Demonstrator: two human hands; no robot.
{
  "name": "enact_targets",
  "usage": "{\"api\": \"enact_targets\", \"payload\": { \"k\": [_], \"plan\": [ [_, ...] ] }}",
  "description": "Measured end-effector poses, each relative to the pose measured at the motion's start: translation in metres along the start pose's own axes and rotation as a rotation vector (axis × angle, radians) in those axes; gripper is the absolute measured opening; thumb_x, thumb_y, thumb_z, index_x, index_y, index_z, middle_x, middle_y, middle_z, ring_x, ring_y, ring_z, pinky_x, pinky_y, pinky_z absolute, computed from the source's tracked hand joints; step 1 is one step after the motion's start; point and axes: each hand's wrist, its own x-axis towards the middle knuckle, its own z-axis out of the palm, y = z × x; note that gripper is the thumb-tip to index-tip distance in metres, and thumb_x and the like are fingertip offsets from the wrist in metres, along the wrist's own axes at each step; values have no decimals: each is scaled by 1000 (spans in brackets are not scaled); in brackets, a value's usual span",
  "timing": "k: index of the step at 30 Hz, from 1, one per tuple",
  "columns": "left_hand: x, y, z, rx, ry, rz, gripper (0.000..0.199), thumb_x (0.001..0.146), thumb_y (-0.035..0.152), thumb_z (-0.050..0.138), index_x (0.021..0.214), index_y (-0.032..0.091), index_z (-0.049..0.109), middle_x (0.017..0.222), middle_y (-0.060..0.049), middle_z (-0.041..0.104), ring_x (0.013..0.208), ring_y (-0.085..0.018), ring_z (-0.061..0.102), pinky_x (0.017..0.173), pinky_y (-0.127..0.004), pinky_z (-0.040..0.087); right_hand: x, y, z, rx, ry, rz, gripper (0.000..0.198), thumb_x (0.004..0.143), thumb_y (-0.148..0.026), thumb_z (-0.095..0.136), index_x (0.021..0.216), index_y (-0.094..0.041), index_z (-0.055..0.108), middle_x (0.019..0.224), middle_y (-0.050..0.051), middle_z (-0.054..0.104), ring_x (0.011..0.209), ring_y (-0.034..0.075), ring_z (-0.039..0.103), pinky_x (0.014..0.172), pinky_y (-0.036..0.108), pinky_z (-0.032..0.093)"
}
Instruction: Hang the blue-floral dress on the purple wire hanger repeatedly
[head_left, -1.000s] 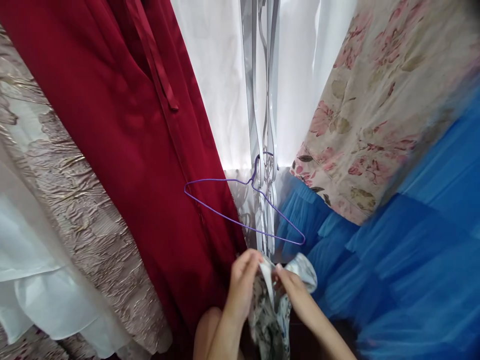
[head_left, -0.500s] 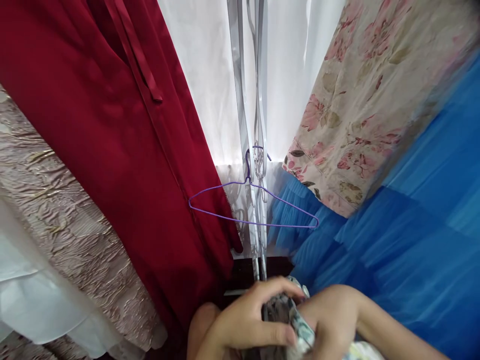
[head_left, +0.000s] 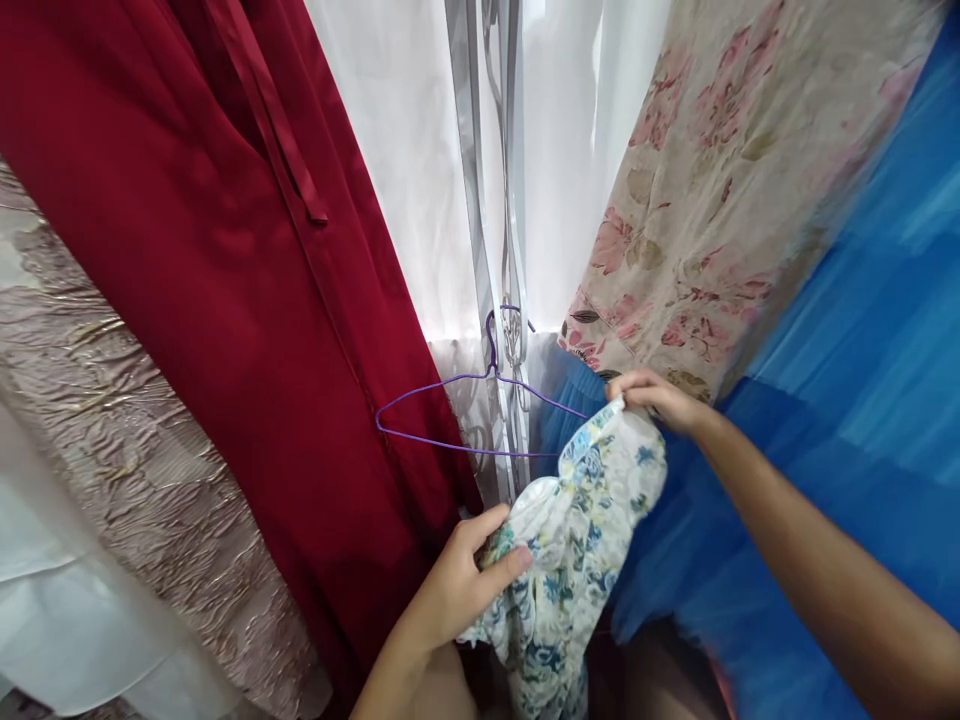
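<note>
Lower centre of the frame, blue-and-yellow floral garment [head_left: 577, 540]: white ground, gathered fabric, hanging bunched between two hands, its upper part tilted toward the right.
Left hand [head_left: 457, 585]: lower centre; fingers clamped on the garment's left edge, thumb lying over the front.
Right hand [head_left: 656, 398]: right of centre; fingers pinched together on the garment's upper corner, arm coming from the lower right corner.
Purple hanger [head_left: 493, 362]: centre of the frame, hook up, bare on its left side; the garment covers its right end from view, and whether the two touch cannot be told.
Pale strips [head_left: 513, 150]: running down from the top centre, beside the hanger's hook.
White cloth [head_left: 397, 150]: behind the strips, top centre.
Red garment [head_left: 225, 300]: upper left to lower centre, with a red ribbon tie [head_left: 300, 185].
Crinkled pinkish garment [head_left: 172, 450]: left edge, gold threads showing.
Pink-flowered garment [head_left: 675, 220]: upper right.
Blue ruffled garment [head_left: 825, 400]: right side, partly behind the right arm.
</note>
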Motion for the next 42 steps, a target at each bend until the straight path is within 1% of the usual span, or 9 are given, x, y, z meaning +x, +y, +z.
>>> {"api": "enact_targets", "payload": {
  "k": [4, 9, 13, 19, 24, 27, 31, 36, 42],
  "plan": [
    [-8, 6, -16, -104, 130, -46, 33, 85, 44, 66, 103, 17, 70, 104, -8, 68, 99, -26, 62, 84, -31, 50, 40, 0, 38, 90, -74, -22, 13, 62, -25, 65, 56, -14, 65, 55, 0, 60, 50, 10, 47, 45, 20, 31],
    [-24, 1, -76, -344, 83, -154, 30, 79, 38, 70, 101, 18, 65, 88, -6, 69, 75, -22, 65, 66, -28, 50, 33, 1, 74, 162, -176, 20, 23, 65, -27, 76, 85, -15, 72, 61, 0, 66, 48, 12, 54, 45, 21, 37],
    [-17, -16, -139, 192, 93, -97, 16, 76, 34, 63, 78, 18, 63, 70, -2, 63, 65, -19, 59, 58, -24, 42, 20, 5, 70, 137, -109, -19, 44, 70, -29, 78, 112, -19, 69, 74, 2, 73, 52, 13, 60, 48, 22, 42],
    [27, -3, -204, 521, 356, -23, 8, 65, 23, 68, 67, 20, 62, 67, 1, 58, 70, -20, 53, 68, -26, 39, 22, -12, 52, -50, -147, -20, 31, 73, -31, 80, 101, -19, 74, 83, 2, 75, 64, 12, 64, 56, 21, 46],
    [72, 37, -192, 470, 630, -3, 50, 72, 23, 64, 121, 20, 53, 106, -6, 63, 89, -22, 59, 81, -30, 44, 18, -20, 54, -42, -201, 69, 30, 77, -37, 78, 99, -19, 73, 83, 2, 74, 64, 12, 64, 56, 20, 47],
    [84, 47, -169, 326, 436, -55, 66, 74, 33, 70, 135, 20, 50, 116, -10, 65, 99, -24, 64, 82, -31, 49, 12, -19, 64, 26, -250, 129, 26, 78, -39, 76, 91, -17, 72, 78, 3, 73, 62, 14, 64, 56, 21, 48],
    [82, 35, -152, 256, 189, -8, 43, 84, 47, 59, 114, 18, 68, 114, -8, 70, 106, -27, 64, 90, -33, 49, 11, -27, 74, 91, -194, 107, 26, 74, -39, 77, 85, -16, 71, 74, 2, 71, 64, 16, 65, 60, 23, 50],
    [71, 3, -155, 275, 381, 72, 35, 84, 38, 55, 105, 15, 69, 104, -8, 72, 102, -28, 63, 92, -38, 48, 19, -54, 93, 33, -122, 10, 21, 73, -40, 73, 76, -20, 68, 68, 1, 67, 65, 18, 62, 64, 28, 51],
    [45, -31, -130, 275, 546, 123, 23, 85, 32, 56, 93, 13, 68, 90, -5, 71, 87, -23, 64, 81, -35, 50, 22, -52, 174, -38, -262, -38, 21, 81, -36, 65, 71, -17, 65, 66, 0, 63, 58, 15, 54, 59, 28, 46]
  ]
}}
